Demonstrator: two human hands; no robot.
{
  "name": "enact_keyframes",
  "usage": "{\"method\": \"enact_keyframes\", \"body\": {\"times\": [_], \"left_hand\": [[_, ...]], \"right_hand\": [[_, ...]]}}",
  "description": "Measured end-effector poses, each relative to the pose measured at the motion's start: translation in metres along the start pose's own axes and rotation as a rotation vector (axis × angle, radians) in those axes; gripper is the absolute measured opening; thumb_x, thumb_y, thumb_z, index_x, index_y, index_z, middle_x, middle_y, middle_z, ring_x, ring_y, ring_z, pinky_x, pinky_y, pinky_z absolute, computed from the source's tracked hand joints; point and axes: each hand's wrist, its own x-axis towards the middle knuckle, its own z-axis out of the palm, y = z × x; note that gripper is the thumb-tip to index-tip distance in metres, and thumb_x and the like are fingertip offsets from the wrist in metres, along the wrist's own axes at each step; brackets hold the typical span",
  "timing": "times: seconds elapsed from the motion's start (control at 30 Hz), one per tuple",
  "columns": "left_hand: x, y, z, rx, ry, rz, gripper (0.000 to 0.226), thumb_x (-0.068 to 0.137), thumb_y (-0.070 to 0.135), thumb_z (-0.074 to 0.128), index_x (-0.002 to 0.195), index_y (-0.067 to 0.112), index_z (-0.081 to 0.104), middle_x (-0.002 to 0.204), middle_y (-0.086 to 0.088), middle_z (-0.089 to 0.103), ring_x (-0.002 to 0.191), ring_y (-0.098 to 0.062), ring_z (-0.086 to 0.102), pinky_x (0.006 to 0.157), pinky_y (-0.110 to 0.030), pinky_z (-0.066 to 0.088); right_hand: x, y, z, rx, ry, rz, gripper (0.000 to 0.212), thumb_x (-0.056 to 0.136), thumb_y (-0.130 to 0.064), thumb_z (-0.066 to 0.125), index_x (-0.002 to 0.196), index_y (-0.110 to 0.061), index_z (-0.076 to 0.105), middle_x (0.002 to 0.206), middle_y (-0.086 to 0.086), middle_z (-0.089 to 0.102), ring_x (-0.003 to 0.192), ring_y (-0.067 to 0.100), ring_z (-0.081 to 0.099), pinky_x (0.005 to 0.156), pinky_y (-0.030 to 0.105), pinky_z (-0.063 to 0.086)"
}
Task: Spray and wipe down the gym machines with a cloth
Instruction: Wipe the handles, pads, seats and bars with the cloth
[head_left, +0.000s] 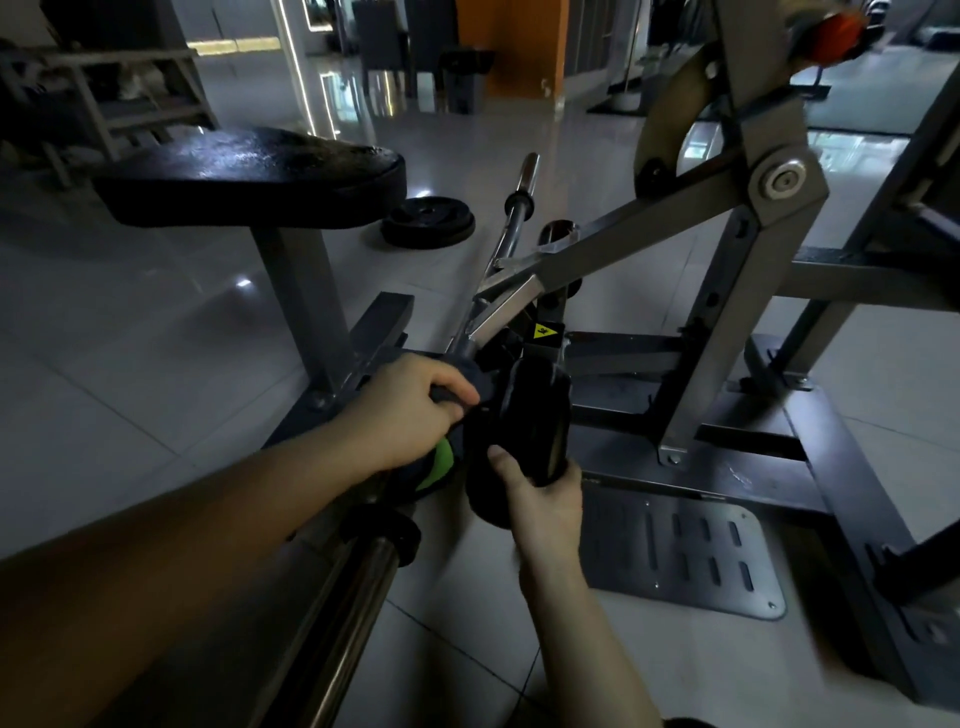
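Head view, dim light, looking down at the base of a grey steel machine (639, 244) on a glossy tiled floor (130, 374). Left hand (410, 410): fingers curled down and clamped on a cloth (480, 387), pressing it against the machine where the slanted arm meets the base frame. Cloth appearance: dark blue-grey, soft, bunched under the fingers, with folds sticking out past the fingertips. A bright green patch shows below the wrist side of the hand; cannot tell whether it is part of the cloth. Cloth touches the left face of a black roller pad (535, 415). Right hand (545, 504): closed round the lower end of that roller pad, thumb up along its near face, fingers wrapped behind. Pad surface matte black, cylindrical, tilted slightly from upright. Yellow triangular warning sticker (543, 331) sits on the frame just above the pad. Black padded seat (249, 176), worn sheen on top, stands on a grey post to the left of the hands. Slotted grey footplate (691, 561) lies at the near right corner of the base. A chrome bar (337, 623) runs under the left forearm toward the bottom edge. Farther back on the floor: a black weight plate (428, 223) lying flat, and a curved chrome barbell (519, 208) just beside it.
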Motion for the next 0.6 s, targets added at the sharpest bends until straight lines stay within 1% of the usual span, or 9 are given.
{"method": "enact_keyframes", "body": {"times": [0.03, 0.1, 0.17, 0.23, 0.3, 0.33, 0.4, 0.53, 0.6], "left_hand": [[0.003, 0.0, -0.007, 0.008, 0.031, -0.002, 0.026, 0.094, 0.01, 0.068, 0.108, 0.029, 0.078, 0.113, 0.013, 0.07, 0.108, -0.005, 0.063, 0.087, -0.015, 0.041], [0.008, 0.001, -0.018, -0.001, 0.054, -0.008, 0.032, 0.096, 0.008, 0.066, 0.118, 0.029, 0.076, 0.118, 0.013, 0.064, 0.111, -0.003, 0.057, 0.085, -0.01, 0.036], [0.01, 0.001, -0.024, -0.024, 0.052, 0.008, 0.042, 0.096, 0.007, 0.065, 0.13, 0.031, 0.069, 0.126, 0.014, 0.062, 0.117, -0.003, 0.054, 0.093, -0.013, 0.036], [0.009, 0.0, -0.021, -0.029, 0.016, 0.014, 0.057, 0.096, 0.006, 0.066, 0.145, 0.035, 0.056, 0.139, 0.014, 0.054, 0.13, -0.007, 0.051, 0.103, -0.019, 0.036], [0.007, -0.003, -0.014, -0.001, -0.032, 0.015, 0.071, 0.094, 0.007, 0.068, 0.154, 0.036, 0.041, 0.154, 0.007, 0.046, 0.139, -0.013, 0.045, 0.111, -0.024, 0.035], [0.007, -0.004, -0.011, 0.015, -0.043, 0.013, 0.075, 0.094, 0.008, 0.069, 0.156, 0.036, 0.037, 0.157, 0.003, 0.043, 0.141, -0.014, 0.043, 0.112, -0.024, 0.033], [0.008, -0.005, -0.005, 0.02, -0.037, 0.015, 0.076, 0.093, 0.009, 0.07, 0.157, 0.034, 0.037, 0.158, 0.001, 0.043, 0.142, -0.016, 0.042, 0.108, -0.022, 0.032], [0.008, 0.001, -0.005, -0.028, 0.01, 0.021, 0.069, 0.091, 0.008, 0.072, 0.152, 0.03, 0.046, 0.149, 0.0, 0.051, 0.132, -0.016, 0.052, 0.103, -0.024, 0.038], [0.006, 0.001, -0.006, -0.038, 0.009, 0.023, 0.066, 0.092, 0.008, 0.071, 0.15, 0.03, 0.049, 0.147, 0.002, 0.052, 0.13, -0.016, 0.052, 0.102, -0.024, 0.039]], "right_hand": [[0.0, 0.002, -0.002, 0.027, 0.007, 0.001, 0.086, 0.061, -0.051, 0.089, 0.135, -0.022, 0.056, 0.107, -0.006, 0.072, 0.099, 0.013, 0.07, 0.096, 0.043, 0.058], [0.004, 0.011, -0.006, 0.103, 0.009, 0.007, 0.079, 0.06, -0.047, 0.089, 0.13, -0.024, 0.062, 0.106, -0.006, 0.076, 0.099, 0.014, 0.073, 0.096, 0.041, 0.059], [0.006, 0.018, -0.008, 0.221, 0.005, 0.017, 0.069, 0.066, -0.036, 0.091, 0.128, -0.021, 0.065, 0.108, -0.002, 0.078, 0.099, 0.016, 0.075, 0.098, 0.042, 0.058], [0.007, 0.021, -0.007, 0.354, 0.003, 0.028, 0.05, 0.075, -0.017, 0.088, 0.122, -0.018, 0.07, 0.106, 0.003, 0.079, 0.099, 0.019, 0.076, 0.101, 0.044, 0.056], [0.007, 0.022, -0.006, 0.419, 0.019, 0.031, 0.036, 0.078, -0.01, 0.084, 0.112, -0.017, 0.075, 0.102, 0.005, 0.08, 0.099, 0.022, 0.076, 0.102, 0.046, 0.056], [0.007, 0.022, -0.006, 0.436, 0.023, 0.034, 0.033, 0.079, -0.009, 0.084, 0.11, -0.017, 0.076, 0.102, 0.006, 0.08, 0.1, 0.024, 0.075, 0.103, 0.047, 0.055], [0.005, 0.023, -0.006, 0.462, 0.019, 0.048, 0.034, 0.078, -0.009, 0.084, 0.111, -0.015, 0.076, 0.103, 0.008, 0.079, 0.102, 0.026, 0.075, 0.103, 0.048, 0.055], [0.007, 0.024, -0.01, 0.544, -0.01, 0.134, 0.031, 0.081, -0.01, 0.082, 0.111, -0.012, 0.077, 0.106, 0.012, 0.078, 0.105, 0.032, 0.074, 0.1, 0.049, 0.056], [0.008, 0.03, -0.009, 0.666, -0.069, 0.192, 0.037, 0.082, -0.014, 0.08, 0.118, -0.009, 0.073, 0.115, 0.017, 0.076, 0.112, 0.036, 0.071, 0.106, 0.056, 0.051]]}}
